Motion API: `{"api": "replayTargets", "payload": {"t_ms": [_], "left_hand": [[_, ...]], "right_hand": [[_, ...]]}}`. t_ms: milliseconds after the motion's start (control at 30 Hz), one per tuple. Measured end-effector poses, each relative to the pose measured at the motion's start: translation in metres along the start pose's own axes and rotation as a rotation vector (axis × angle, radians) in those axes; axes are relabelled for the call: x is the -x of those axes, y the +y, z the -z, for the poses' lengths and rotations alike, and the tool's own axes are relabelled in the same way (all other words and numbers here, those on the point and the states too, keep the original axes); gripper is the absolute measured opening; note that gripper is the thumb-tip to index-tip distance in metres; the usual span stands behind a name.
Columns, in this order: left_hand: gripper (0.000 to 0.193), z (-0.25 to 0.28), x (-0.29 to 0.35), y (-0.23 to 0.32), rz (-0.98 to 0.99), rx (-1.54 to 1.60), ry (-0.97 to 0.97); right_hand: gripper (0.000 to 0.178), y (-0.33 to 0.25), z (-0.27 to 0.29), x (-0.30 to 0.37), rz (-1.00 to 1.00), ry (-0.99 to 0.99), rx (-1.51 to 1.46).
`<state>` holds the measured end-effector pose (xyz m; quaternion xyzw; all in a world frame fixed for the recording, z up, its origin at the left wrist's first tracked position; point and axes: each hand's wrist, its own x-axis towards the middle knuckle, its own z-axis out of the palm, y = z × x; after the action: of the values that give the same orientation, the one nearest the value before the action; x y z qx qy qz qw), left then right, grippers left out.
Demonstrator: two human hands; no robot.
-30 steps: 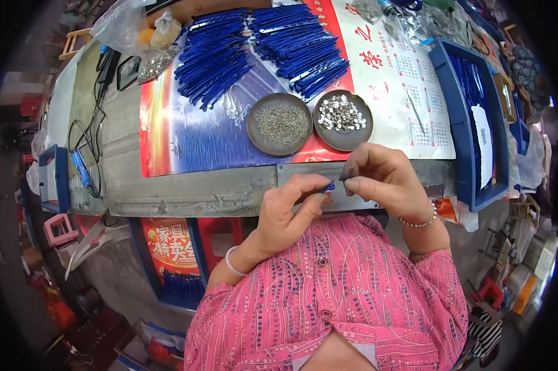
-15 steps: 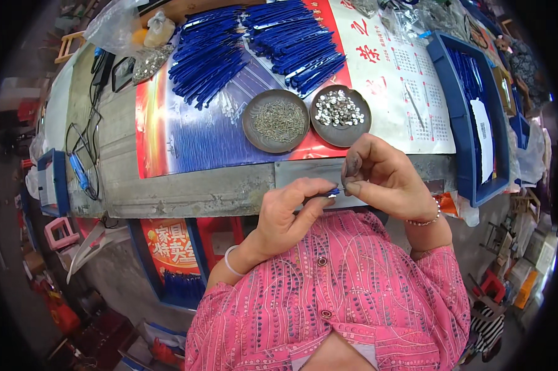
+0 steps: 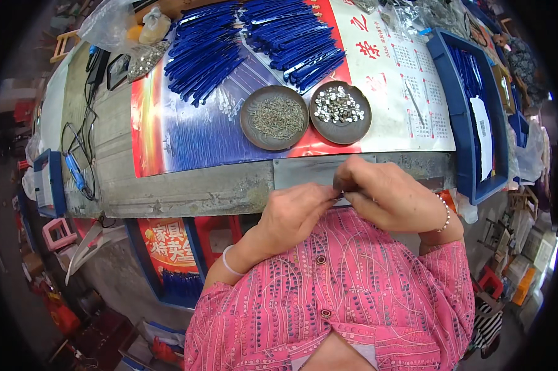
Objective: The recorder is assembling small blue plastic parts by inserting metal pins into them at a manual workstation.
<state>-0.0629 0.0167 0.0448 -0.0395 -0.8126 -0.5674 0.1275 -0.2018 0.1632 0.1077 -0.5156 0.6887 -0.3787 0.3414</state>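
My left hand (image 3: 296, 213), with a pale band at its wrist, is closed in a pinch at the table's front edge. Against its fingertips presses my right hand (image 3: 391, 196), also pinching, a beaded bracelet round its wrist. A small blue piece (image 3: 342, 201) sits between them, mostly hidden by the fingers. Whatever the right fingertips hold is covered. Just beyond the hands stand two round dark dishes: the left dish (image 3: 249, 132) holds many thin metal pins (image 3: 277, 117), the right dish (image 3: 360, 135) small shiny silvery pieces (image 3: 337, 106).
Slender blue strips (image 3: 204, 52) lie in two heaps at the back, on a printed poster sheet (image 3: 195, 145). A blue crate (image 3: 451, 111) with more strips stands at the right. Cables (image 3: 81, 145) and plastic bags (image 3: 109, 25) occupy the left. A lower blue tray (image 3: 144, 272) sits beneath the table.
My right hand has turned over and come in against the left fingertips. The blue piece and a thin metal pin, visible between the hands before, are now mostly covered.
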Motion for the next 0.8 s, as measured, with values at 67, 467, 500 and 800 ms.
{"api": "replayTargets", "payload": {"t_ms": [67, 467, 500, 800], "left_hand": [[0.019, -0.001, 0.0, 0.0, 0.05, 0.061, 0.025], [0.019, -0.004, 0.006, -0.004, 0.175, 0.181, 0.093], [0.02, -0.005, 0.007, -0.005, 0.251, 0.276, 0.107], [0.023, -0.024, 0.005, -0.009, 0.307, 0.645, 0.292]], "right_hand": [[0.016, 0.006, 0.001, -0.002, -0.113, 0.039, -0.272], [0.016, 0.03, -0.011, -0.001, -0.28, 0.099, -0.696], [0.016, 0.035, -0.012, 0.001, -0.267, 0.154, -0.714], [0.022, 0.037, -0.065, -0.004, -0.149, 0.442, -0.3]]}}
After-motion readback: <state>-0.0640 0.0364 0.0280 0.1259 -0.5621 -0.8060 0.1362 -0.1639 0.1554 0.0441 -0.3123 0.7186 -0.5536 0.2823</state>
